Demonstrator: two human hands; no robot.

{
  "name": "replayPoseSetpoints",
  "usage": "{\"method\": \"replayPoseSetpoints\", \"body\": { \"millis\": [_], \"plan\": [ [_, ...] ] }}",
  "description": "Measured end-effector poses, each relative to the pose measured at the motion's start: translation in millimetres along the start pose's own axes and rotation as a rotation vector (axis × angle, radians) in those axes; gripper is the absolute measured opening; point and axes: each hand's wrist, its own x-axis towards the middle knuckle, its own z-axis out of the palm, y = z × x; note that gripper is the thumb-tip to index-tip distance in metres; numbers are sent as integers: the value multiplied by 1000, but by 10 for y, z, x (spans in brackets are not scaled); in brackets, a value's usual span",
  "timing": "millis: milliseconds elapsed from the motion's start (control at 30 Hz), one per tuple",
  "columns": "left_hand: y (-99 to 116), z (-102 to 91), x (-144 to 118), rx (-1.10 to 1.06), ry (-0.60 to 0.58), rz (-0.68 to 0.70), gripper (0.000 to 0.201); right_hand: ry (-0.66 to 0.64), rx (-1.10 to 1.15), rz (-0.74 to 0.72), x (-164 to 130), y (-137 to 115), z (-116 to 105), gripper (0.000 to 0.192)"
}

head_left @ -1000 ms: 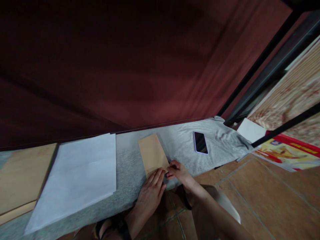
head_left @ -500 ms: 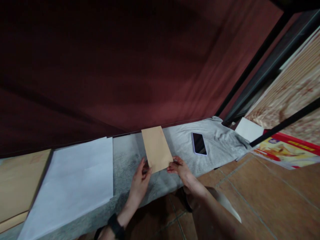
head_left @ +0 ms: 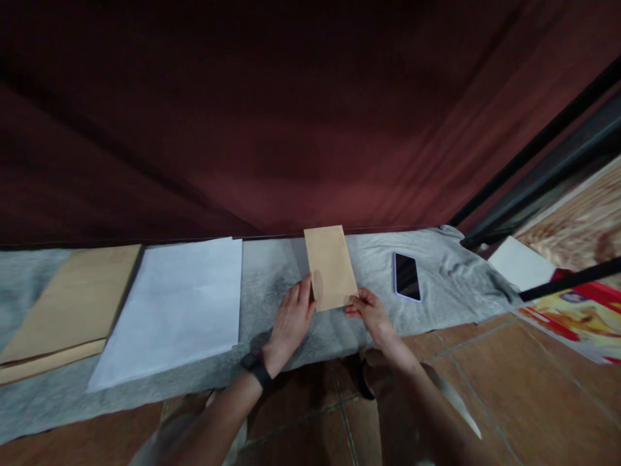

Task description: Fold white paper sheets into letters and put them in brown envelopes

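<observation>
A small brown paper envelope (head_left: 331, 266) with faint red print near its upper right corner tilts up over the grey cloth. My left hand (head_left: 292, 316), back upward and fingers close together, grips its lower left edge. At the lower right corner, my right hand (head_left: 369, 315) pinches the paper between thumb and fingers. A dark wristband (head_left: 257, 369) circles my left wrist. To the right of the envelope lies a phone (head_left: 406, 277) in a pale purple case, screen up.
A stack of white paper (head_left: 179, 304) lies left of my hands, beside a pile of larger brown envelopes (head_left: 82, 294). Grey cloth (head_left: 264, 272) covers the narrow surface below a dark red curtain (head_left: 291, 162). Black bars (head_left: 543, 142) and a colourful box (head_left: 577, 310) stand right.
The view has swung left, so more of the brown envelope pile shows. My left hand has turned back-up along the envelope's left edge; my right hand keeps its corner.
</observation>
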Motion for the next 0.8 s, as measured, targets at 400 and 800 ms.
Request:
{"method": "replayPoseSetpoints", "body": {
  "millis": [400, 800],
  "plan": [
    [45, 104, -92, 568, -144, 541, 48, 279, -197, -28, 256, -28, -368, 21],
    [19, -27, -138, 562, -159, 374, 49, 453, -1206, -227, 119, -49, -461, 41]
  ]
}}
